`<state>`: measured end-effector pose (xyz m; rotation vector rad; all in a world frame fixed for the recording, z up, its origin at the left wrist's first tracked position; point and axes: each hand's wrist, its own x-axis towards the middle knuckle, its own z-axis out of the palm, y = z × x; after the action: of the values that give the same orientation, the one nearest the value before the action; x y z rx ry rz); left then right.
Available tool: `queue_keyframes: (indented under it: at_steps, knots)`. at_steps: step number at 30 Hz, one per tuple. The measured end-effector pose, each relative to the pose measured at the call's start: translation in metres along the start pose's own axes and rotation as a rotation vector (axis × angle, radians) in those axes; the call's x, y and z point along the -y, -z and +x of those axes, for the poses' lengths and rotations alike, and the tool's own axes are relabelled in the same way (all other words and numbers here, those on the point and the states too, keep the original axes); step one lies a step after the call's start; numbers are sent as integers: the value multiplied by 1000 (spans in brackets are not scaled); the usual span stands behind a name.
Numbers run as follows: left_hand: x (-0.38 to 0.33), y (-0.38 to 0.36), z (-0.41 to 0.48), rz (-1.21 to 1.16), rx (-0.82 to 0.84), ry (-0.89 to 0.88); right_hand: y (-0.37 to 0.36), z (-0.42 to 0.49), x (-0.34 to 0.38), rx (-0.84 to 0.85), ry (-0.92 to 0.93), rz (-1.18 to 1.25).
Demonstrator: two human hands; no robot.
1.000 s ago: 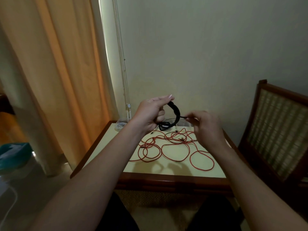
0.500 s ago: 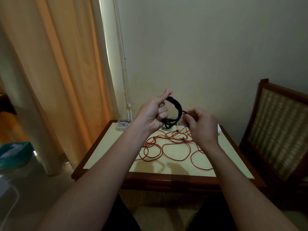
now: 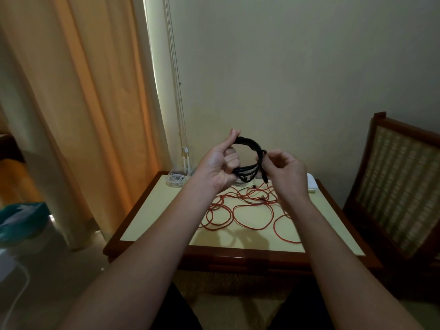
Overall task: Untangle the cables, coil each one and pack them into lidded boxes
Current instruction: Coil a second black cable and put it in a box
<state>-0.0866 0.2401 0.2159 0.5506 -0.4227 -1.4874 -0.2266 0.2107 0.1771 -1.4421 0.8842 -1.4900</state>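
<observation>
Key relation: the black coil [image 3: 250, 142] stands as an upright ring between the two hands, its opening turned roughly toward the camera. Its loose tail [image 3: 264, 174] hangs from the ring's right side, directly under the right fingers.
Tail axis: close to vertical, with the end pointing down toward the table [image 3: 162, 210].
Nearer hand: the right hand [image 3: 284, 173] is on the tail. The left hand [image 3: 220, 169] is on the far side of the ring from it.
Left fingers [image 3: 232, 136]: thumb and forefinger pinch the top left of the ring. The other fingers curl round its lower strands, so the bundle is gripped in two places.
Right fingers [image 3: 270, 158]: curled in a pinch on the tail where it meets the ring. Exactly how the tips sit on it is too dark to tell.
Pose: both forearms are raised off the table and the hands are close together at the same height. The left palm faces the camera and the back of the right hand faces it.
Next move, as a judgement: the tail probably has to be wrapped round or tucked through the ring. That would call for the right fingers to carry it across while the left keeps the loops from springing apart.
Below the fingers: the red cable [image 3: 247, 206] sprawls in loose loops on the table, not yet coiled.
Beyond the left fingers: a clear box [image 3: 176, 181] holds a white cable.
Beyond the right fingers: a white box [image 3: 312, 184] sits at the table's back edge.
</observation>
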Motion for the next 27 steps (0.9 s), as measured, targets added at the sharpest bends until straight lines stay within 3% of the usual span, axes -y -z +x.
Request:
queue_keyframes:
  at_steps: [3,5,7,14,16,21,27]
  knots:
    - [-8,12,1,131,-49,19,28,3,6,208,95,-523]
    - [-7,17,1,179,-69,28,34,2,8,325,72,-623]
    - [-3,18,2,170,-63,39,34,0,6,316,69,-602]
    - [12,12,4,6,-21,86,12,-14,-14,-134,193,-321]
    - [16,11,4,-17,-7,83,3,-15,-13,-197,117,-158]
    - [16,8,3,76,16,27,-5,-15,-8,-62,-294,516]
    - [11,12,0,243,75,-22,2,-18,-4,38,-444,756]
